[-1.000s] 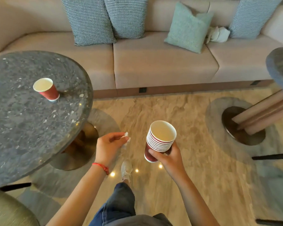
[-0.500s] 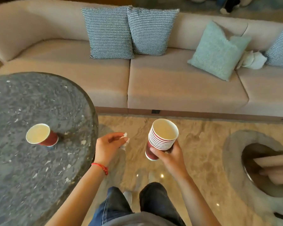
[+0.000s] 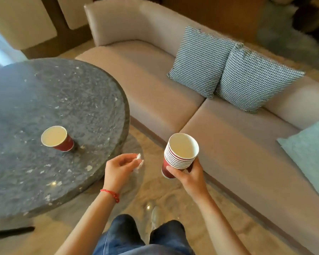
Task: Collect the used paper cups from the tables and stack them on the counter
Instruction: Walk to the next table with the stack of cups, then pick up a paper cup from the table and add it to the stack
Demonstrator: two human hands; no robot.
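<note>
A single red paper cup [image 3: 57, 139] with a white inside stands upright on the round dark stone table [image 3: 26, 177], near its right side. My right hand [image 3: 189, 176] grips a stack of several nested red paper cups [image 3: 180, 155] from below, held over the floor right of the table. My left hand [image 3: 119, 168] hovers just off the table's right edge, pinching a small white crumpled scrap of tissue [image 3: 138, 161] between thumb and fingers. The lone cup lies left of and a little beyond my left hand.
A long beige sofa [image 3: 155, 80] runs from the far middle to the right, with two houndstooth cushions [image 3: 228, 70] and a pale teal cushion [image 3: 309, 155]. Polished marble floor [image 3: 191, 218] lies between table and sofa. My legs [image 3: 136, 236] show at the bottom.
The view has swung left and closer to the table; the lone cup now sits nearer my left hand. Both hands keep the same holds on the tissue and the cup stack.
</note>
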